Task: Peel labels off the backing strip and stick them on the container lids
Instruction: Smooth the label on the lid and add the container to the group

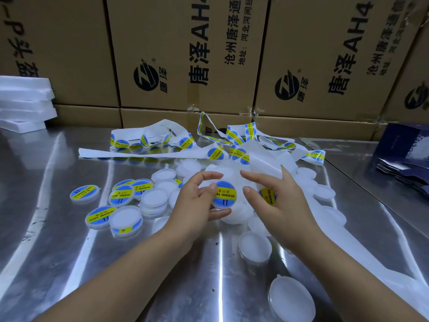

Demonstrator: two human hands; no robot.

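Small round containers lie in a loose heap in the middle of the tabletop (pixel 69 263); most are unlabelled containers (pixel 255 248), closed and milky white all over, so I cannot tell what is inside them; to the left lies a cluster of finished containers (pixel 121 195), each with a blue and yellow "SOLDERING PASTE" label on its lid, some overlapping.

The left hand (pixel 202 196) grips a labelled container (pixel 224 195) above the heap, thumb on the label's edge and fingers curled under the rim, the lid tilted towards the camera; the right hand (pixel 278 198) is just beside it, index finger and thumb reaching towards the container without touching it, and holds the backing strip (pixel 267 163), which rises behind the fingers; a next label (pixel 268 196) on the strip shows at the palm; which fingers clamp it I cannot tell.

More strip, with labels on it, lies tangled behind the heap; the tabletop is shiny metal; printed cardboard boxes (pixel 185 54) are stacked along the back; white foam trays (pixel 23 103) are stacked at the far left; dark blue pouches (pixel 404 163) lie fanned at the right.
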